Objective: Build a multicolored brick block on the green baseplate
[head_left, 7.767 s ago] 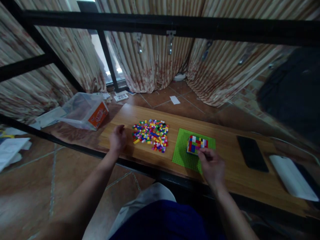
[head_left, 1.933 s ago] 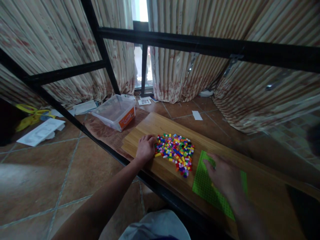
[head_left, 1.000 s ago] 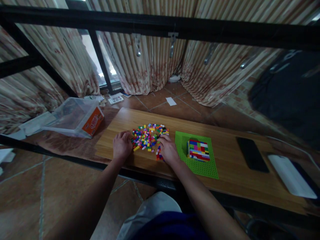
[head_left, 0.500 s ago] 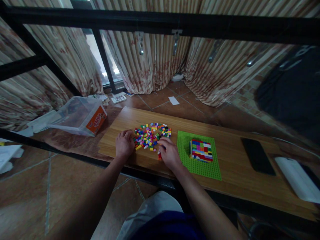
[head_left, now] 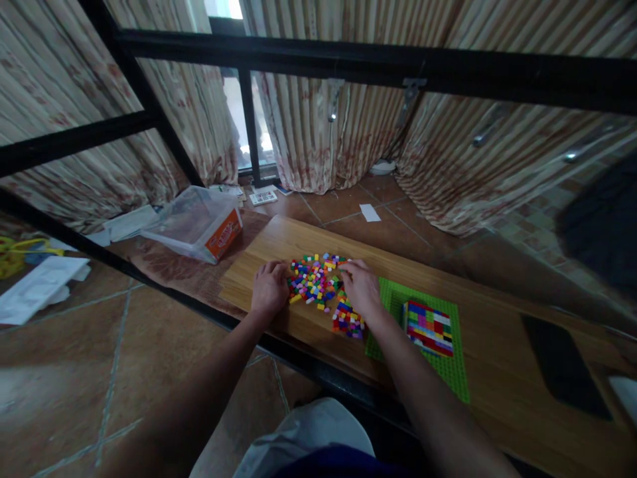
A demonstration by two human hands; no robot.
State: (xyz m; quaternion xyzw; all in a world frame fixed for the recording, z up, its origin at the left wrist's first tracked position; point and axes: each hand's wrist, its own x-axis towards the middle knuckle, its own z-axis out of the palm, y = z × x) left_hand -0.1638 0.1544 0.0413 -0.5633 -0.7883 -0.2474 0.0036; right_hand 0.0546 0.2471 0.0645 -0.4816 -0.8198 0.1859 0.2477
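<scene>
A loose pile of small coloured toy bricks (head_left: pixel 311 282) lies on the wooden table, with a second cluster of bricks (head_left: pixel 348 320) nearer its front edge. My left hand (head_left: pixel 269 289) rests against the pile's left side, its fingers curled in and their tips hidden, so what they hold cannot be made out. Over the pile's right side, my right hand (head_left: pixel 362 287) reaches with fingers stretched towards the bricks; no brick shows in it. On the green baseplate (head_left: pixel 388 292), right of my right forearm, sits a multicoloured brick block (head_left: pixel 428 326).
A clear plastic box (head_left: pixel 192 222) with an orange label stands beyond the table's left end. A black flat object (head_left: pixel 565 365) lies at the table's right. Dark metal bars (head_left: pixel 323 56) cross in front of striped curtains. A white paper (head_left: pixel 369 212) lies on the floor.
My right hand has moved from the pile's front edge to its far right side, uncovering the nearer cluster of bricks. My left hand stays beside the pile. The view has shifted left.
</scene>
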